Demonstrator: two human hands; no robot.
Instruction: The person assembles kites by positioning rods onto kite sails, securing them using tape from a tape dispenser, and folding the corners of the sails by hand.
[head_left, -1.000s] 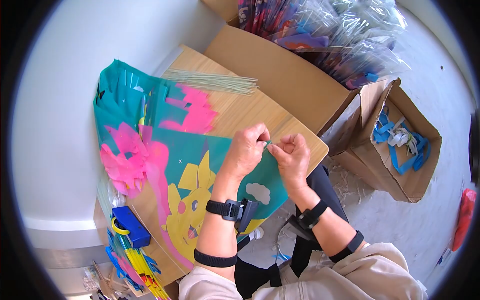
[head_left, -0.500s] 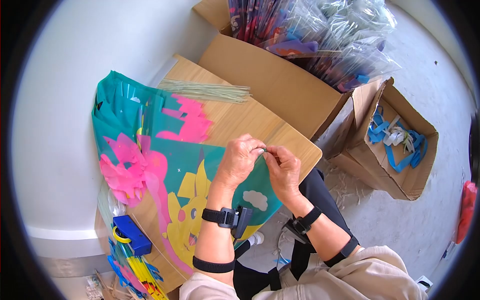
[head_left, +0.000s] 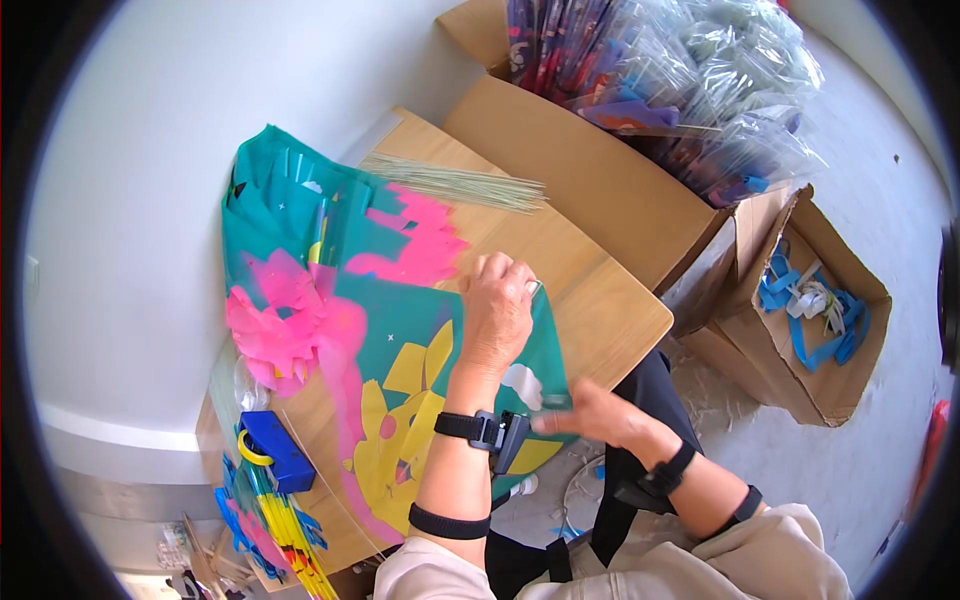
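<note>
A thin teal printed sheet [head_left: 450, 310] with a yellow cartoon figure and pink shapes drapes over the wooden table and its front edge. My left hand [head_left: 498, 315] is closed at the sheet's upper right corner, pinching it between fingers and thumb. Lower down, my right hand [head_left: 590, 412] is at the sheet's right edge, beside the white cloud print. Motion blurs its fingers, so whether they grip the edge cannot be seen. Each of my forearms wears black straps, with a small black device at the left wrist.
Thin pale sticks [head_left: 455, 183] lie on the wooden table [head_left: 600, 300]. Behind stands a large carton [head_left: 580, 160] of plastic-wrapped items. A smaller box [head_left: 840, 380] holds blue and white straps [head_left: 815, 305]. A blue tape dispenser [head_left: 280, 452] sits at the left edge.
My right hand has left the corner where both hands met and moved down along the sheet's right edge. My left hand stays at the corner. The camera view has shifted slightly.
</note>
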